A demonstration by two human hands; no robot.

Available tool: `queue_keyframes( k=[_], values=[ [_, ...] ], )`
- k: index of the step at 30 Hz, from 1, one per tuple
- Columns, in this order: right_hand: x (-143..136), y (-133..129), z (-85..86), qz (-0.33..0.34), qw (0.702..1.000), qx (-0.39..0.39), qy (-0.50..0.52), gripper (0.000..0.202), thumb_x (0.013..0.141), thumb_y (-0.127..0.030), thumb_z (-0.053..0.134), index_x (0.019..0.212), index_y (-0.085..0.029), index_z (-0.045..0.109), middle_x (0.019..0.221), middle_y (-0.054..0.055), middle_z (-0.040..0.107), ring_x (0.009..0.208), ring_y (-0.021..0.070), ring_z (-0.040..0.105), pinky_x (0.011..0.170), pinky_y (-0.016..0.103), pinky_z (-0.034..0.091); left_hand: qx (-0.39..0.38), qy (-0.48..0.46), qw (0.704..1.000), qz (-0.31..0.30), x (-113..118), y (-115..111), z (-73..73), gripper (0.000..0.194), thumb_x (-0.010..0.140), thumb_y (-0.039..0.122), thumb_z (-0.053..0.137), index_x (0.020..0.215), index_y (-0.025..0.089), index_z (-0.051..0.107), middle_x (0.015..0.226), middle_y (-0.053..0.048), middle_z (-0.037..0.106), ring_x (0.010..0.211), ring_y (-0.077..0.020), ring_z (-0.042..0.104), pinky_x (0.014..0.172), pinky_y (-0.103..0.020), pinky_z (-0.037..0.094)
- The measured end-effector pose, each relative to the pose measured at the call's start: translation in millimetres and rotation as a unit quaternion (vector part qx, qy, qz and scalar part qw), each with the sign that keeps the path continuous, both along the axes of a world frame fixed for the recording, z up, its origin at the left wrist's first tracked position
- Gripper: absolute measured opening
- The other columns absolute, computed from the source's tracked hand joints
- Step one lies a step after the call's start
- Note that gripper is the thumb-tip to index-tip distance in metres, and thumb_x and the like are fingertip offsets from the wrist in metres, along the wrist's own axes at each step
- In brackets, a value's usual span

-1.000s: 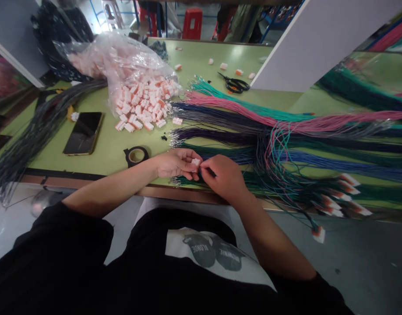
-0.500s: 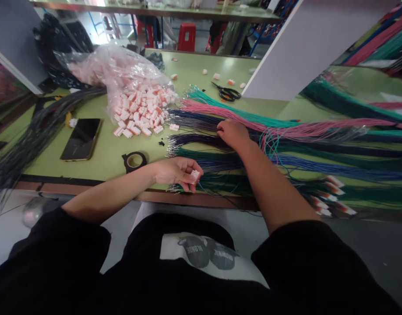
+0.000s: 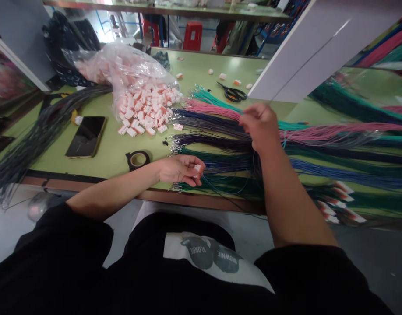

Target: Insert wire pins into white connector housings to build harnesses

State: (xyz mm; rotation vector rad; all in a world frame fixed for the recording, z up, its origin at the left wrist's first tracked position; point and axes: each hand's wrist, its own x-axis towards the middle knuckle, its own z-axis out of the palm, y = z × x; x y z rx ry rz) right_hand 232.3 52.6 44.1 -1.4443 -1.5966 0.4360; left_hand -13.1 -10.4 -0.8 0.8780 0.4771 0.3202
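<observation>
My left hand (image 3: 183,170) is closed around a small white and orange connector housing (image 3: 197,169) near the table's front edge. Thin wires (image 3: 217,189) run from this housing toward the right. Raised over the pink wires (image 3: 214,109), my right hand (image 3: 262,124) has its thumb and fingertips drawn together; blur hides what is between them. Beneath it lie dark purple wires (image 3: 210,142), with blue wires (image 3: 234,165) and green wires (image 3: 217,181) nearer to me. Their metal-tipped ends point left.
A plastic bag (image 3: 122,61) spills a heap of connector housings (image 3: 145,109). A phone (image 3: 86,136) and black tape roll (image 3: 138,160) lie at left, beside grey wires (image 3: 50,118). Scissors (image 3: 233,92) rest near a white partition (image 3: 293,57). Wired housings (image 3: 339,201) sit at the right front.
My right hand has lifted off the dark wires and moved right and slightly up, fingertips still together. My left hand keeps the housing in nearly the same place. The view has shifted slightly.
</observation>
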Motion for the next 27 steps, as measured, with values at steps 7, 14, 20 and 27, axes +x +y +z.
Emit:
queue_keyframes(
  k=[7, 14, 20, 27],
  values=[
    [-44.5, -76.5, 14.1, 0.348, 0.919, -0.183, 0.009, 0.021, 0.070, -0.039, 0.066, 0.077, -0.019, 0.067, 0.068, 0.000, 0.064, 0.061, 0.0117, 0.056, 0.057, 0.024, 0.044, -0.004, -0.031, 0.999, 0.014, -2.0, -0.4, -2.1, 0.034, 0.070, 0.007, 0.072, 0.095, 0.015, 0.051, 0.074, 0.002, 0.062, 0.071, -0.0130, 0.068, 0.066, -0.022, 0.053],
    [-41.1, -92.4, -8.6, 0.242, 0.963, -0.114, -0.023, 0.013, 0.071, -0.030, 0.061, 0.072, -0.018, 0.068, 0.063, -0.001, 0.064, 0.055, 0.0102, 0.052, 0.055, 0.023, 0.038, -0.008, -0.035, 0.999, 0.029, -2.6, -1.3, 0.6, 0.035, 0.068, 0.010, 0.076, 0.093, 0.014, 0.052, 0.073, 0.003, 0.062, 0.072, -0.0128, 0.068, 0.063, -0.020, 0.054],
    [-47.5, -102.9, -12.0, 0.174, 0.974, -0.067, -0.126, 0.012, 0.070, -0.024, 0.056, 0.066, -0.019, 0.067, 0.055, -0.002, 0.058, 0.051, 0.0092, 0.046, 0.052, 0.023, 0.032, -0.013, -0.037, 0.999, 0.025, -2.0, -1.2, 1.3, 0.036, 0.067, 0.010, 0.077, 0.093, 0.014, 0.052, 0.073, 0.002, 0.063, 0.072, -0.0134, 0.068, 0.061, -0.020, 0.054],
    [-48.9, -102.8, -11.8, 0.153, 0.956, -0.031, -0.247, 0.016, 0.072, -0.025, 0.052, 0.065, -0.021, 0.066, 0.053, -0.001, 0.056, 0.052, 0.0119, 0.046, 0.053, 0.026, 0.030, -0.025, -0.025, 0.999, 0.035, -1.7, -2.4, 2.9, 0.033, 0.068, 0.009, 0.076, 0.092, 0.013, 0.053, 0.072, 0.002, 0.063, 0.071, -0.0130, 0.068, 0.061, -0.019, 0.054]
  ],
)
